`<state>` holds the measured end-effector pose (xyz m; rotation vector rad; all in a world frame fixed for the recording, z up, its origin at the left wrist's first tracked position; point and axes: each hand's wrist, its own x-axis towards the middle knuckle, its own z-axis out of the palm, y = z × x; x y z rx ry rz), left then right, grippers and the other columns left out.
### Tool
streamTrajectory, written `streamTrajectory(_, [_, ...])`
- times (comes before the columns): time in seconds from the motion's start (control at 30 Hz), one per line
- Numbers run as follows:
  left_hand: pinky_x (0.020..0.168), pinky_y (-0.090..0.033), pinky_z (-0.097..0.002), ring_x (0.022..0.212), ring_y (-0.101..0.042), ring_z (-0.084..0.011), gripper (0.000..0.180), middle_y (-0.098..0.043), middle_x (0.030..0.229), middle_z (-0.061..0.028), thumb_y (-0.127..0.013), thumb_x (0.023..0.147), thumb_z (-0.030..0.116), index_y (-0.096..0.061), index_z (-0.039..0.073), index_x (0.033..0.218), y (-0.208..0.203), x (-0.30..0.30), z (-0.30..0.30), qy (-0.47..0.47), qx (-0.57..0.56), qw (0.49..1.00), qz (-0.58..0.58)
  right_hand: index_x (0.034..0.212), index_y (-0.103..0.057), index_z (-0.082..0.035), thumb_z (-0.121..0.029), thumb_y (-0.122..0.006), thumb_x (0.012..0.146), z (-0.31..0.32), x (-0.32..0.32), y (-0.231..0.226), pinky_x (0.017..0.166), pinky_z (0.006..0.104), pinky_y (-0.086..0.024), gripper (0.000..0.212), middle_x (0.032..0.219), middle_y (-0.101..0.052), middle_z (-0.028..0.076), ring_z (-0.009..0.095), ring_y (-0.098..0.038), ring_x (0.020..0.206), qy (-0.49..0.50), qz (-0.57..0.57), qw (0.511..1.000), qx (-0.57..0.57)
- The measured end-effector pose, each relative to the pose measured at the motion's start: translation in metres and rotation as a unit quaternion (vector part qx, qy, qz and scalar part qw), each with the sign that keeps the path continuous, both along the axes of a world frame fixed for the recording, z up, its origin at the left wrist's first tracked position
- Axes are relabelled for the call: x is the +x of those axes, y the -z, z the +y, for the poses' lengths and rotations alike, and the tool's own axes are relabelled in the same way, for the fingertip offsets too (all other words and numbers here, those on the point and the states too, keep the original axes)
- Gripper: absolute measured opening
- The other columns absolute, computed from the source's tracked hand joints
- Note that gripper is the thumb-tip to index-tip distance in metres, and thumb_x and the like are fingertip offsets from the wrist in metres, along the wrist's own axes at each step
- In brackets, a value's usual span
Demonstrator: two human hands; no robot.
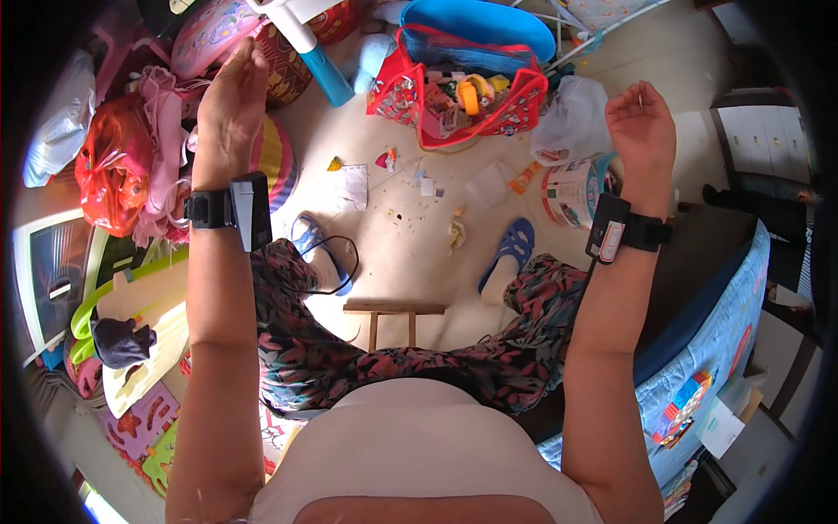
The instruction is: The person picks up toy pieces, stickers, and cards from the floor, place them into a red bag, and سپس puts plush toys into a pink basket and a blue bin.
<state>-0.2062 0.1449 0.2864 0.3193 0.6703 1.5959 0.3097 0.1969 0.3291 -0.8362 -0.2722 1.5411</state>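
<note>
My left forearm (223,297) reaches straight ahead, and my left grip (229,106) is flat, its fingers (239,63) extended close together. My right forearm (613,293), well apart from it, leans outward, and my right grip (642,129) has its fingers bent in toward the palm.

White bucket (566,194) partly hidden by black wrist device (608,229); dark floor specks (399,217) too small to identify

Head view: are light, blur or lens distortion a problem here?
Head view: the pale shirt looks washed out, the floor unevenly lit; head view: left hand and right hand show no obvious motion blur; head view: corners go black, and the blue quilt bows near the rim.
</note>
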Motion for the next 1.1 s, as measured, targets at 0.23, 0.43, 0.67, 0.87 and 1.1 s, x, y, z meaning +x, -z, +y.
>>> streamTrajectory(0.23, [0.073, -0.054, -0.0356, 0.077, -0.06, -0.0216, 0.025, -0.061, 0.083, -0.0138, -0.047, 0.098, 0.024, -0.055, 0.0, 0.092, -0.002, 0.006, -0.001, 0.088, 0.074, 0.993, -0.038, 0.082, -0.056, -0.001, -0.009, -0.055, 0.086, 0.009, -0.001, 0.003, 0.071, 0.0369, -0.048, 0.009, 0.079, -0.058, 0.009, 0.022, -0.056, 0.078, -0.051, 0.004, 0.999, 0.005])
streamTrajectory(0.43, [0.096, -0.044, -0.0423, 0.108, -0.053, -0.0281, 0.023, -0.056, 0.113, -0.0146, -0.043, 0.097, 0.013, -0.049, 0.0, 0.115, -0.026, 0.038, -0.012, -0.138, -0.166, 0.971, 0.106, 0.116, -0.051, -0.006, -0.017, -0.057, 0.087, -0.002, -0.038, 0.002, 0.085, 0.0456, -0.046, 0.032, 0.116, -0.053, 0.013, 0.026, -0.056, 0.101, 0.078, -0.14, 0.987, -0.008])
streamTrajectory(0.67, [0.087, -0.044, -0.0347, 0.111, -0.051, -0.0226, 0.034, -0.055, 0.119, -0.0111, -0.056, 0.09, 0.012, -0.049, 0.004, 0.123, -0.003, 0.015, -0.024, -0.22, 0.064, 0.735, 0.639, 0.147, -0.003, -0.016, -0.022, -0.057, 0.088, -0.02, -0.046, -0.047, 0.106, 0.0508, -0.027, 0.08, 0.151, -0.01, 0.014, 0.028, -0.029, 0.133, 0.233, -0.532, 0.793, 0.183])
streamTrajectory(0.87, [0.099, -0.038, -0.031, 0.121, -0.043, -0.0219, 0.068, -0.042, 0.136, -0.0123, -0.058, 0.08, -0.002, -0.03, 0.005, 0.141, -0.058, 0.076, -0.024, -0.262, 0.054, 0.829, 0.491, 0.146, 0.0, -0.01, -0.026, -0.051, 0.091, -0.015, -0.059, -0.035, 0.106, 0.052, -0.028, 0.077, 0.15, -0.012, 0.017, 0.033, -0.029, 0.133, 0.197, -0.56, 0.784, 0.184])
streamTrajectory(1.1, [0.095, -0.041, -0.0308, 0.112, -0.05, -0.0221, 0.051, -0.052, 0.122, -0.0155, -0.062, 0.079, 0.0, -0.045, -0.001, 0.128, -0.032, 0.067, -0.014, -0.175, -0.045, 0.845, 0.504, 0.137, -0.036, -0.001, -0.023, -0.051, 0.093, -0.007, -0.043, -0.017, 0.102, 0.0387, -0.039, 0.052, 0.13, -0.051, 0.018, 0.028, -0.051, 0.119, -0.087, -0.402, 0.907, 0.088])
